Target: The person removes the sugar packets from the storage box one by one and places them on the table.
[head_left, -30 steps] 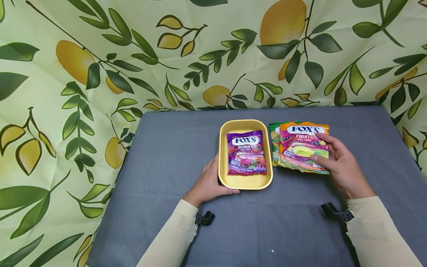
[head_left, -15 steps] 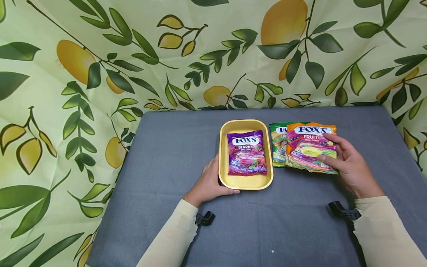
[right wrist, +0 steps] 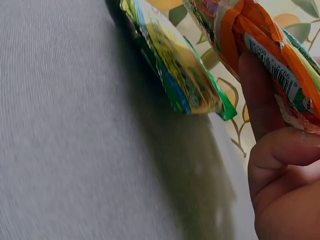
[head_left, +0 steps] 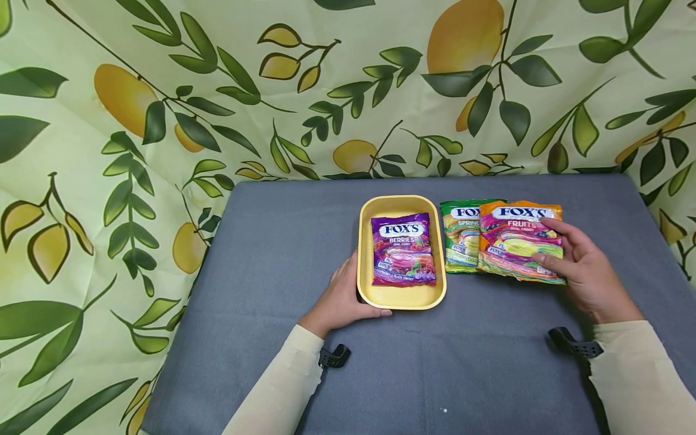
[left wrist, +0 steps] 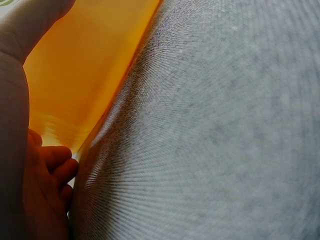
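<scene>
In the head view a yellow tray [head_left: 402, 298] holds a purple Berries candy packet [head_left: 403, 251]. My left hand [head_left: 344, 297] grips the tray's left side, thumb at its near edge; the left wrist view has the tray wall [left wrist: 85, 65] beside the hand [left wrist: 45, 190]. The orange Fruits packet [head_left: 521, 241] is pinched at its right edge by my right hand [head_left: 587, 272] and overlaps part of a green packet [head_left: 462, 235]. In the right wrist view fingers [right wrist: 260, 95] hold the orange packet [right wrist: 270, 55] up off the table, apart from the green one [right wrist: 175, 65].
A grey cloth-covered table [head_left: 272, 241] lies under everything. Behind it and along the left hangs a backdrop [head_left: 217, 139] printed with leaves and lemons. Each wrist carries a black band, one on the left [head_left: 334, 356] and one on the right [head_left: 575, 344].
My right hand has moved right with the orange packet, so more of the green packet shows. The left hand, tray and purple packet have stayed in place.
</scene>
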Demonstrator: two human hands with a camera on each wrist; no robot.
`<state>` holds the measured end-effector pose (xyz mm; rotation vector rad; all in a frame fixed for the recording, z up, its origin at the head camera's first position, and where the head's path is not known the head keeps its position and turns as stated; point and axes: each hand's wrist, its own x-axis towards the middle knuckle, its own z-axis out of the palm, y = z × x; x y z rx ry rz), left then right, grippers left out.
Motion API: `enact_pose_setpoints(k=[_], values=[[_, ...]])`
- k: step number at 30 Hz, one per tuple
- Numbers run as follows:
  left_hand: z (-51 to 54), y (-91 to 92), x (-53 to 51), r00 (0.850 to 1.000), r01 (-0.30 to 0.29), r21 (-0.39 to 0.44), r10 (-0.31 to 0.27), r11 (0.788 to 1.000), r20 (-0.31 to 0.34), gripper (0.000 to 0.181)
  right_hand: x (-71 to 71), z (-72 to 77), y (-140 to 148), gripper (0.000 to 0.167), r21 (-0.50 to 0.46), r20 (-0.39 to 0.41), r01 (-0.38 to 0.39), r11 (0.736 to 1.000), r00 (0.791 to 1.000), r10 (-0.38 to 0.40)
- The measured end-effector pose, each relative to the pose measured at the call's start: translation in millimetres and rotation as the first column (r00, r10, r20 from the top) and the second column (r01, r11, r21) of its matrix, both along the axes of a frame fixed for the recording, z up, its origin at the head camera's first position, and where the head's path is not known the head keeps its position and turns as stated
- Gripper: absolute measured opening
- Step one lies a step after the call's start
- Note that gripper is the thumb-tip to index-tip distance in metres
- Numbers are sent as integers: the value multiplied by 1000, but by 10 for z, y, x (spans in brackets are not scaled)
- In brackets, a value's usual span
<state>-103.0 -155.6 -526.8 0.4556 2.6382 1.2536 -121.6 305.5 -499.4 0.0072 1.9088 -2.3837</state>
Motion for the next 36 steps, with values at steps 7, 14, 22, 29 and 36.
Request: enact_pose_setpoints(k=[7,14,22,29,36], values=[[-2,-3,-2,1000,1,-1,-1,1000,-5,146,-28,-43,128,67,-50,-17,-22,999,1000,21],[-1,1,2,1000,-4,5,4,1000,1,146,-84,-47,276,68,-26,-4,-14,1000,1000,14],[-9,0,-4,1000,-7,9,7,1000,-3,145,-139,-92,467,69,-39,-4,-31,999,1000,31],[-23,-6,-12,1000,5,4,-5,1000,-12,144,-171,-136,568,70,12,-18,-27,1000,999,27],[-25,-5,-7,1000,9,4,-9,1000,-13,144,-153,-168,665,69,29,42,-22,999,999,21]])
